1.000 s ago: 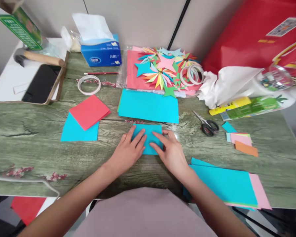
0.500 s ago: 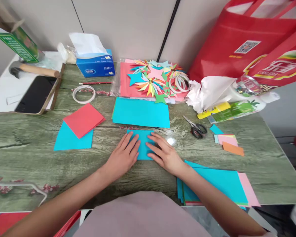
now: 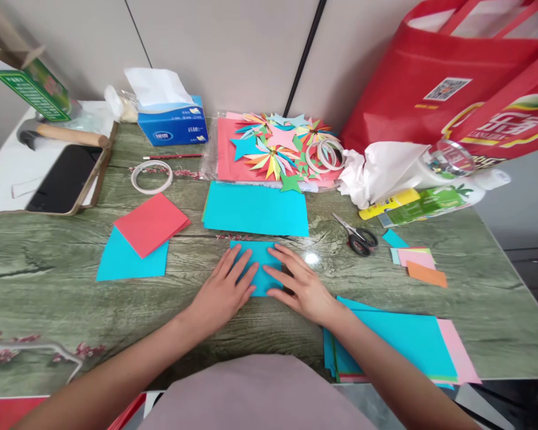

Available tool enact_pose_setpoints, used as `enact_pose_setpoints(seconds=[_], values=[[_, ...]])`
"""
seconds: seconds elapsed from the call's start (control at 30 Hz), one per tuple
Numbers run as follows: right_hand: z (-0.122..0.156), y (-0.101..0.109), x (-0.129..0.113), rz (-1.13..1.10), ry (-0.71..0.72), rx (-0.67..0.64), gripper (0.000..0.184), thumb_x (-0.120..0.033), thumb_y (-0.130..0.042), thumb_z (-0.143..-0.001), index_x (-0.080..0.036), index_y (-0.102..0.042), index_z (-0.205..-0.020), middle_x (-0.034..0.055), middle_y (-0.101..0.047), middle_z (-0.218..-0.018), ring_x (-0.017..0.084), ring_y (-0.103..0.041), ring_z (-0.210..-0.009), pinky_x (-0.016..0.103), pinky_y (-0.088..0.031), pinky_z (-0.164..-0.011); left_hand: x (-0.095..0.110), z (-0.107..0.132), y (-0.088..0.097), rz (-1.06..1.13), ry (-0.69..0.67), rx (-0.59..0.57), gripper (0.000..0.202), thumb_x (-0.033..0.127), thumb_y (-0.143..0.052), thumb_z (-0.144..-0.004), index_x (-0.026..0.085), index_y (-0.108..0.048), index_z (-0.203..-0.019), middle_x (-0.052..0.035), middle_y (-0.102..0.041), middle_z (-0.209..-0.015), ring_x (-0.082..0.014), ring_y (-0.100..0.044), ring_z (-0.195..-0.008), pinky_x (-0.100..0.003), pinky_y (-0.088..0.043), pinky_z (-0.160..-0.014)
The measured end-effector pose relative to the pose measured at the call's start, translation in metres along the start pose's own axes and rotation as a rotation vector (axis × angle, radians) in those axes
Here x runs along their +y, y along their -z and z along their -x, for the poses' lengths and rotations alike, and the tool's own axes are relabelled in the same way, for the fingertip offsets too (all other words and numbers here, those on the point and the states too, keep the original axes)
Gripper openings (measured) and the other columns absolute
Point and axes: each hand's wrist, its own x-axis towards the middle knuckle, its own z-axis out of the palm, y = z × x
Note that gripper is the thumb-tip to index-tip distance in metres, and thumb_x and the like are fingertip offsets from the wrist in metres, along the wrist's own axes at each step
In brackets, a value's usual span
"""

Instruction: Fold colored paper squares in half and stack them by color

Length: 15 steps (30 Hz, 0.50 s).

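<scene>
A small blue sheet of paper (image 3: 259, 276) lies flat on the table in front of me. My left hand (image 3: 226, 286) rests on its left side, fingers spread and pointing away from me. On the right side lies my right hand (image 3: 302, 286), its fingers also apart and flat on the paper. Just beyond is a larger blue paper stack (image 3: 256, 209). Red folded paper (image 3: 152, 224) overlaps another blue piece (image 3: 132, 260) to the left. By my right forearm, which partly covers it, sits a stack of blue and pink sheets (image 3: 403, 340).
Scissors (image 3: 358, 237), paper scraps (image 3: 416, 263) and a yellow glue stick (image 3: 389, 203) lie to the right. Paper stars (image 3: 280, 140) and tape rolls (image 3: 325, 155) sit at the back. Another tape roll (image 3: 151, 177), a tissue box (image 3: 173, 125), a phone (image 3: 65, 179) and a hammer (image 3: 67, 132) are leftward.
The whole view has shifted slightly, so things appear a little lower. My right hand's fingers have slid slightly leftward on the blue paper. My left hand stays on it.
</scene>
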Motion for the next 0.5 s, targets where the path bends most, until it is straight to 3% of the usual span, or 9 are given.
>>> enact_pose_setpoints(seconds=[0.5], values=[[-0.0001, -0.0002, 0.0007, -0.008, -0.013, -0.014, 0.039, -0.030, -0.051, -0.082, -0.019, -0.047, -0.119, 0.0123, -0.035, -0.135, 0.027, -0.022, -0.129, 0.050, -0.036, -0.097, 0.0002, 0.0007, -0.0012, -0.007, 0.001, -0.016, 0.043, 0.031, -0.040, -0.086, 0.014, -0.044, -0.125, -0.0138, -0.037, -0.135, -0.0308, -0.020, -0.129, -0.050, -0.031, -0.100]])
